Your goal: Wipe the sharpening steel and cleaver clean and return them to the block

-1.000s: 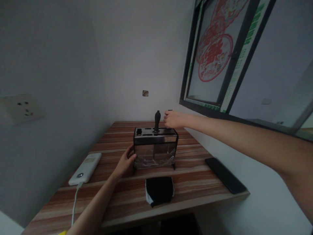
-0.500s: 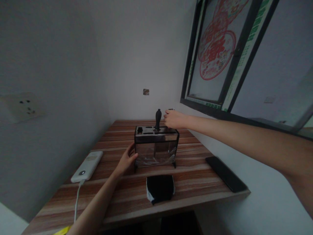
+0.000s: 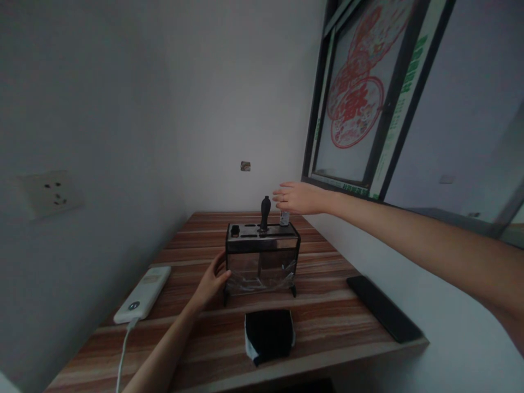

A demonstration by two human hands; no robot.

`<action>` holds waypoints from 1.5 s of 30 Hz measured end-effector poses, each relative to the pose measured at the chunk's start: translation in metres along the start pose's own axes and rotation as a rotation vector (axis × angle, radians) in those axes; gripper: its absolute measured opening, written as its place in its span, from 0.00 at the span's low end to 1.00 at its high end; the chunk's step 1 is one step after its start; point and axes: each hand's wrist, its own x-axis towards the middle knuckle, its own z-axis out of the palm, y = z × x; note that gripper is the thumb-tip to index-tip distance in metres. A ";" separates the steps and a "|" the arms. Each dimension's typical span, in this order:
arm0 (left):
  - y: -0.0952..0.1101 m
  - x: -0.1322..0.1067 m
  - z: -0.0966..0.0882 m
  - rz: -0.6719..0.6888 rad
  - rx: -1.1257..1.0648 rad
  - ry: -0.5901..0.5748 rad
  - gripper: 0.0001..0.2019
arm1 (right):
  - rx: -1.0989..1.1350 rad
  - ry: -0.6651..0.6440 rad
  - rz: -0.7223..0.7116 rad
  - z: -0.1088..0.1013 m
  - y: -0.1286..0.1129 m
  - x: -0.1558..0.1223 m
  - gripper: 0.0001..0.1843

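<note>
A black-framed holder with clear sides and slots along its top, like a knife block (image 3: pixel 262 245), stands upright on the table. My left hand (image 3: pixel 213 277) grips its left end, the thumb at the front and the fingers behind. From a middle slot rises a black handle (image 3: pixel 265 212); what lies below it is hard to make out. To the right of that, a small whitish handle-like piece (image 3: pixel 284 219) sticks up from the top. Just above this piece is my right hand (image 3: pixel 301 197), open with its fingers stretched out to the left.
A folded black cloth item (image 3: pixel 269 335) lies before the holder near the wooden table's (image 3: pixel 327 322) front edge. On the left is a white power bank (image 3: pixel 143 295) with a cable (image 3: pixel 123 349). A dark flat phone-like slab (image 3: pixel 385 308) lies on the right.
My right hand has loosened and straightened its fingers, leaving the whitish piece showing beneath it. My left hand keeps its hold. The whole view has tilted slightly upward.
</note>
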 end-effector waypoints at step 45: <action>0.072 0.036 -0.027 -0.073 0.080 -0.325 0.36 | 1.973 0.504 0.860 0.149 -0.140 -0.074 0.44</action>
